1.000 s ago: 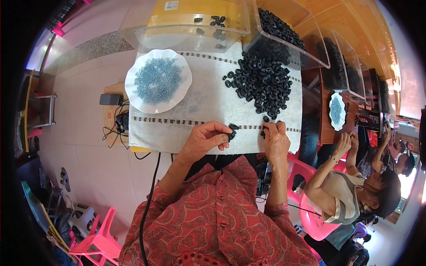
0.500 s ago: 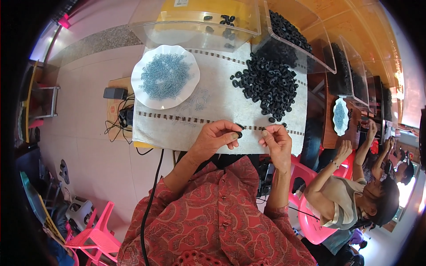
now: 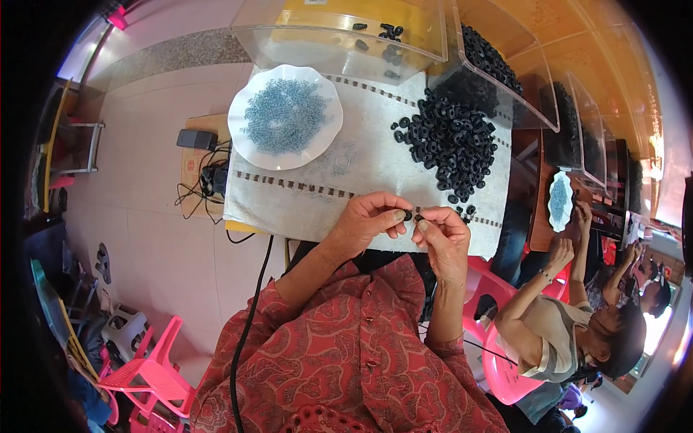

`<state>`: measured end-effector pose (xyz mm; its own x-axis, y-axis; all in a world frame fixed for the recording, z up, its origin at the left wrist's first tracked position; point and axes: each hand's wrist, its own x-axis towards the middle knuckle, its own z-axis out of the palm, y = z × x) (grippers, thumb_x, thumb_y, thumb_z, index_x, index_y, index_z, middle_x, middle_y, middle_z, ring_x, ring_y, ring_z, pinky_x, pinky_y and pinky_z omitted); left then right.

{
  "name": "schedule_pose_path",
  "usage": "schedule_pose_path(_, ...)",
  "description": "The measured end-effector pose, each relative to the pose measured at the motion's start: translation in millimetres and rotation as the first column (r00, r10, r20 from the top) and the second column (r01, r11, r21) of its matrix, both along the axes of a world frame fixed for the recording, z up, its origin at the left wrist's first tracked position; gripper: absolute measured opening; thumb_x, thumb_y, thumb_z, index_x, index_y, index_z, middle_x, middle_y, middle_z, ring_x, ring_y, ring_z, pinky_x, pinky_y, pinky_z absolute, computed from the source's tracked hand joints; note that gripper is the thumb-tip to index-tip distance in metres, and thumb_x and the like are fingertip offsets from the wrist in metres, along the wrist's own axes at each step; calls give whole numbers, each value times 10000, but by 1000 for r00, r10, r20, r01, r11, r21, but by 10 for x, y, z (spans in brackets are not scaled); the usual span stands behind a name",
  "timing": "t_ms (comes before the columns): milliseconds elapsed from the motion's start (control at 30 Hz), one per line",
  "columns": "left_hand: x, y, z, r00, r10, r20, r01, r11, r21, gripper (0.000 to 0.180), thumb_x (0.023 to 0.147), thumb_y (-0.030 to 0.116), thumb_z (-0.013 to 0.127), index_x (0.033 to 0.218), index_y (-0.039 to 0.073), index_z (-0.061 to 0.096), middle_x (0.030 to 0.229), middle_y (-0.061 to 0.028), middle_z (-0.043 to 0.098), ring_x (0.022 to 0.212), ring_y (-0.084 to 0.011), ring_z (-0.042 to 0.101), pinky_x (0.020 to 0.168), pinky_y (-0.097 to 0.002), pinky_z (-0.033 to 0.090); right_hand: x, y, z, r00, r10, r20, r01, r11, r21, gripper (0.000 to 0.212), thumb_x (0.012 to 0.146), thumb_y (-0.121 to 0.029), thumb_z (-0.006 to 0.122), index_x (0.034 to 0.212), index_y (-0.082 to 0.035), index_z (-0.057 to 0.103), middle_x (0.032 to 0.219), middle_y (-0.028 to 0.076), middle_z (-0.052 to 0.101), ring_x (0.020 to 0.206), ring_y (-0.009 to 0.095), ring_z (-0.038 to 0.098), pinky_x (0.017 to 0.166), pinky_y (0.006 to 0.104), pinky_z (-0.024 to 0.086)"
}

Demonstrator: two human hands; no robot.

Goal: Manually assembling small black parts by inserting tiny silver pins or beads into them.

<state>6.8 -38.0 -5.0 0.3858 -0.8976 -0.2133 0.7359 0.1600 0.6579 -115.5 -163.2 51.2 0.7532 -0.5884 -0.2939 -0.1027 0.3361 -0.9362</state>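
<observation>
l. hand (image 3: 367, 222): thumb and forefinger brought together in a pinch, gripping a small black part (image 3: 407, 215) at the tips; other fingers curled below. r. hand (image 3: 446, 242): thumb and forefinger likewise closed, w/ a second black part (image 3: 419, 219) at the tips, mostly hidden by the fingers. fingertips of both hands v. close together; cannot tell if the two parts touch. pos. of both parts: above the nr edge of the cloth-covered worktop (image 3: 379, 155), in front of the red patterned shirt (image 3: 339, 339).

a few loose black parts (image 3: 471, 210) lie on the cloth just beyond the r. hand. main pile of black parts (image 3: 451, 137) is farther back, r. side of worktop. scalloped white plate (image 3: 334, 119) on l. side, holding a heap of pale blue, see-through bits (image 3: 283, 115). thin clear pcs (image 3: 341, 163), incl. a ring shape, lie on cloth btwn plate and pile.

rear of worktop: clear box (image 3: 317, 50) w/ a few black parts; adj. clear box (image 3: 545, 115), r. side, w/ a great many.

l. of worktop: black adaptor (image 3: 196, 139) and tangled cables (image 3: 193, 193). to r.: co-worker (image 3: 559, 325) seated on a pink chair (image 3: 505, 372), arms raised nr another white plate (image 3: 554, 216).
</observation>
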Motion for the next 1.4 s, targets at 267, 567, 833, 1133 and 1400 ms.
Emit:
schedule_pose_path(267, 22, 8, 18, 996, -8, 88, 8, 1000, -3, 179, 940, 55, 572, 1087, -21, 640, 874, -57, 657, 718, -93, 599, 662, -236, 511, 44, 43, 17, 999, 31, -39, -35, 995, -96, 107, 853, 39, 626, 953, 4, 640, 865, 63, 662, 656, 98, 630, 555, 202, 474)
schedule_pose_path(567, 41, 29, 68, 986, -10, 168, 9, 1000, 5, 176, 944, 61, 568, 1085, -14, 643, 855, -53, 657, 713, -93, 604, 646, -241, 513, 51, 68, 0, 998, 10, -70, -14, 999, -51, 108, 847, 52, 600, 934, -3, 632, 795, 56, 654, 612, 92, 619, 519, 191, 443)
schedule_pose_path(833, 57, 40, 36, 988, -20, 153, 21, 1000, -5, 166, 939, 55, 574, 1070, -13, 650, 837, -49, 654, 702, -93, 604, 639, -241, 509, 44, 82, -9, 996, 26, -84, -32, 997, -69, 96, 855, 44, 591, 936, 1, 620, 783, 64, 651, 612, 95, 625, 504, 190, 436)
schedule_pose_path(1133, 95, 45, 60, 972, -9, 234, 12, 1000, -11, 157, 925, 24, 557, 1038, -20, 658, 802, -26, 642, 702, -65, 587, 641, -215, 500, 96, 118, 50, 986, 68, -151, -82, 993, -88, 63, 864, 48, 568, 921, 22, 572, 783, 105, 652, 593, 126, 636, 460, 195, 444)
schedule_pose_path(1400, 71, 39, 62, 896, 68, 439, -81, 997, 11, 138, 899, -15, 571, 1001, 4, 662, 801, -31, 638, 685, -67, 604, 619, -219, 502, 159, 204, 26, 980, -34, -197, 7, 991, -135, 41, 869, 52, 566, 882, 14, 573, 759, 90, 647, 584, 126, 638, 471, 209, 491)
